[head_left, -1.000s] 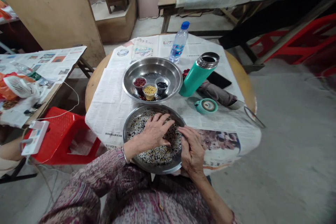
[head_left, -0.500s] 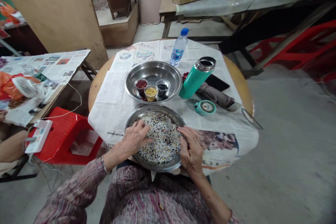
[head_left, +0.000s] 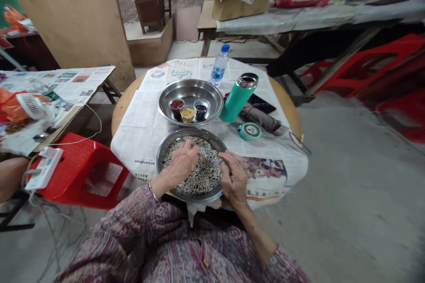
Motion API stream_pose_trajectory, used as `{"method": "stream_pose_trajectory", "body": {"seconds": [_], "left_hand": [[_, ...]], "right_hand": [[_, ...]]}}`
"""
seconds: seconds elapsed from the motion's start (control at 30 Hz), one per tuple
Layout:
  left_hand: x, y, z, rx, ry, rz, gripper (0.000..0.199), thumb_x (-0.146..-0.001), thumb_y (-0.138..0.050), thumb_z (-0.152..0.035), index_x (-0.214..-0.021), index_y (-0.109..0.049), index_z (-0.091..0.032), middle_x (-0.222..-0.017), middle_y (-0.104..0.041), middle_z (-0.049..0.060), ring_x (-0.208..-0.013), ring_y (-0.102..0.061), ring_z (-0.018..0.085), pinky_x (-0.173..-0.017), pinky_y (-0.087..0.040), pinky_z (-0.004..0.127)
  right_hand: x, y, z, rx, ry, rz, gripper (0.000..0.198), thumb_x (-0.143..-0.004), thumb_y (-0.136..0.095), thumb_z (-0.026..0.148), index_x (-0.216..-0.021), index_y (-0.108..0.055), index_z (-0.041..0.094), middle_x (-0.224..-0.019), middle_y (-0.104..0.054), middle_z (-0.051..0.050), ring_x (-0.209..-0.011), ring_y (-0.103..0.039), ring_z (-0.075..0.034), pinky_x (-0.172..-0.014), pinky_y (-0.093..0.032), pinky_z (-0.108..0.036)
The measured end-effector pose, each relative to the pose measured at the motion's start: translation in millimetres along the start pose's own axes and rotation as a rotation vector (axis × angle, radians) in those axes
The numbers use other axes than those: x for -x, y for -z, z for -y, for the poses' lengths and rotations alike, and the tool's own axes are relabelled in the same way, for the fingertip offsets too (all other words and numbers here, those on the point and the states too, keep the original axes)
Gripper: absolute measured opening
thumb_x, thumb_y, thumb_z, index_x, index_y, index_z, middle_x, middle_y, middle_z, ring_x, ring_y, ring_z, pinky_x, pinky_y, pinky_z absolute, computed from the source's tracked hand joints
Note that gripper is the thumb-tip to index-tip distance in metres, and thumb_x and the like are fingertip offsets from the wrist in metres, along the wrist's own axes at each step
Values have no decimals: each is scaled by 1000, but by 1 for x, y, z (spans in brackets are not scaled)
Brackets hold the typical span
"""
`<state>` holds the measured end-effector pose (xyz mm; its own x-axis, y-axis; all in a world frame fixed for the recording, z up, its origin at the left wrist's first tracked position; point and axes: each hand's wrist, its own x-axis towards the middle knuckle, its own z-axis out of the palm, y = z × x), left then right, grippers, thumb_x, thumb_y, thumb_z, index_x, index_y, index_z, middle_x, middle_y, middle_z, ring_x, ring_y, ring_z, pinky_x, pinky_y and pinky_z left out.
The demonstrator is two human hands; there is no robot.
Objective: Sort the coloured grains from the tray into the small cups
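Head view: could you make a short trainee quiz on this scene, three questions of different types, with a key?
1. True or false: the teal vacuum flask stands uncapped.
2. Fill in: the far steel bowl holds ___ small clear cups of red, yellow and black contents.
3. The left hand is over: A) the plastic water bottle; B) the grain mix in the near steel bowl; C) the red stool.

Key: 1 true; 2 three; 3 B.

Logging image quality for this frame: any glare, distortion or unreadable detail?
Head view: pale glints on the far steel bowl; head view: green flask leans outward, probably wide-angle distortion; head view: grain mix in the near bowl too fine to separate piece by piece.
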<state>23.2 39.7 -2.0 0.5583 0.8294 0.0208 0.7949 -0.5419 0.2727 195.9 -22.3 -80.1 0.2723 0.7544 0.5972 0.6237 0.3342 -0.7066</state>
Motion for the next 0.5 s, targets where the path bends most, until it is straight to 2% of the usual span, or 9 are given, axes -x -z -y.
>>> {"method": "stream_pose_trajectory", "body": {"seconds": [0.03,0.13,0.2,0.23,0.3,0.4,0.43,0.5], "left_hand": [[-4,1,3,-25,38,-47,25,-97,-53,-28,-120,-59,-21,-128,-52,10,-114,-54,25,-93,-51,38],[-7,-3,4,-61,117,-77,61,-86,-67,-53,-134,-51,-19,-141,-44,16,-127,-44,34,-101,-46,50],[-4,-11,-1,-51,58,-43,74,-79,-71,-62,-136,-50,-21,-144,-42,16,-130,-41,37,-105,-41,56],[-2,-16,-4,-39,-16,-25,74,-77,-72,-62,-136,-51,-22,-144,-43,15,-131,-40,37,-106,-39,56],[5,-23,-9,-3,-218,11,64,-79,-73,-57,-131,-56,-23,-142,-47,12,-131,-41,33,-108,-39,53],[16,-23,-5,45,-500,85,32,-91,-64,-40,-118,-64,-23,-133,-55,7,-126,-46,24,-108,-42,41],[19,-20,1,42,-553,109,23,-94,-60,-34,-113,-66,-23,-129,-58,6,-124,-48,22,-108,-43,39],[24,-11,16,5,-552,123,18,-97,-53,-24,-106,-68,-22,-125,-60,5,-120,-50,20,-106,-44,37]], "right_hand": [[0,0,0,-3,1,-2,26,-94,-46,20,-109,-67,21,-110,-70,-9,-116,-58,-25,-102,-46,-51],[-1,0,0,-4,0,-4,26,-94,-45,20,-109,-67,20,-110,-70,-9,-116,-58,-25,-103,-46,-51],[-1,0,0,-5,-3,-3,26,-94,-45,21,-108,-67,20,-109,-70,-9,-116,-58,-24,-103,-46,-50],[-1,0,0,-6,-6,0,26,-94,-45,21,-108,-67,20,-110,-70,-9,-116,-58,-24,-103,-46,-50],[-1,0,0,-7,-14,3,27,-94,-44,22,-108,-67,21,-110,-70,-9,-116,-58,-25,-103,-45,-51],[-1,0,0,-1,-16,2,27,-93,-44,22,-107,-67,21,-109,-70,-9,-115,-58,-25,-103,-45,-51],[-1,-1,1,-1,-14,-1,26,-93,-45,22,-106,-67,21,-108,-70,-9,-115,-59,-25,-102,-45,-51],[-1,-1,1,-10,-12,-8,26,-93,-45,22,-106,-67,21,-108,-70,-9,-114,-59,-25,-102,-46,-51]]}}
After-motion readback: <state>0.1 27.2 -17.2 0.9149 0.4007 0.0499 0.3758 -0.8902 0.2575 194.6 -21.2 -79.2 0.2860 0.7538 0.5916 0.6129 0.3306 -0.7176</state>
